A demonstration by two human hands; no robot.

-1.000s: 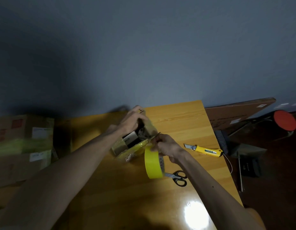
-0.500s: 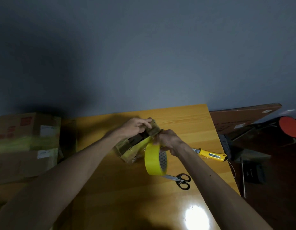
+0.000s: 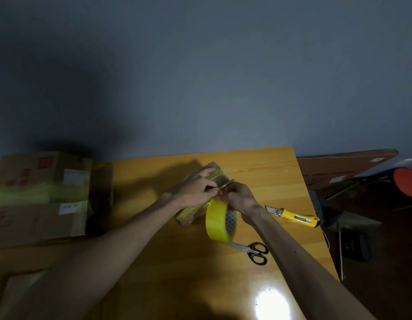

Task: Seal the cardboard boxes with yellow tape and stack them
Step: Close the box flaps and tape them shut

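Observation:
A small cardboard box (image 3: 191, 212) lies on the wooden table (image 3: 200, 273) with yellow tape across its near side. My left hand (image 3: 195, 189) presses down on the box's top. My right hand (image 3: 238, 196) pinches the box's right flap edge, and the yellow tape roll (image 3: 217, 219) hangs around that hand's wrist, upright just right of the box. Both hands meet at the box's right end, and much of the box is hidden under them.
A yellow utility knife (image 3: 297, 218) lies to the right of my hands, and black-handled scissors (image 3: 252, 249) lie in front of the roll. Two larger taped cardboard boxes (image 3: 41, 195) are stacked at the left. A broom, a board and a red stool stand beyond the table's right edge.
The box's open flaps have been pushed down and my left hand now lies flat on top. The tape roll has stayed on my right wrist.

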